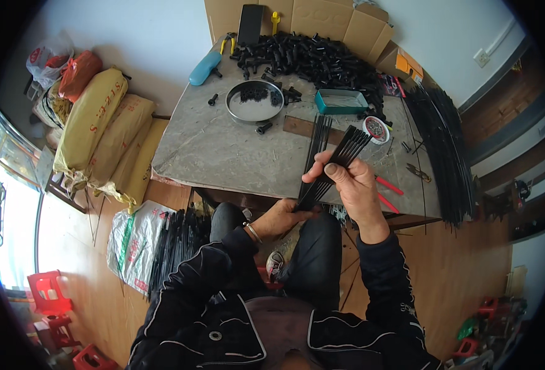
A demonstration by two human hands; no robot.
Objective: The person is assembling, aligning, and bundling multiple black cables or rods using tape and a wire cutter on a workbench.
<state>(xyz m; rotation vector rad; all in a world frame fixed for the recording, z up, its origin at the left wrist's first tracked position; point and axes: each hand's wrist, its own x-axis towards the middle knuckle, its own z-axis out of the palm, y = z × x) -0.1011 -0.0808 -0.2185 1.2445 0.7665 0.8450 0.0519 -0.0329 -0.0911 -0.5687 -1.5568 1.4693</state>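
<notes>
Grey worktable [223,154]; heap of black plastic fittings [322,58] at the far edge. Bundle of thin black rods [334,163] fanned above the near edge. Right hand [356,185] closed mid-bundle, left hand [282,217] pinching the lower ends. Best: level ends, tighten grip.

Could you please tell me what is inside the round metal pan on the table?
The round metal pan holds a cluster of small black parts along its far side; the rest shows bare bottom. Whatever lies beneath those parts is hidden.
</notes>
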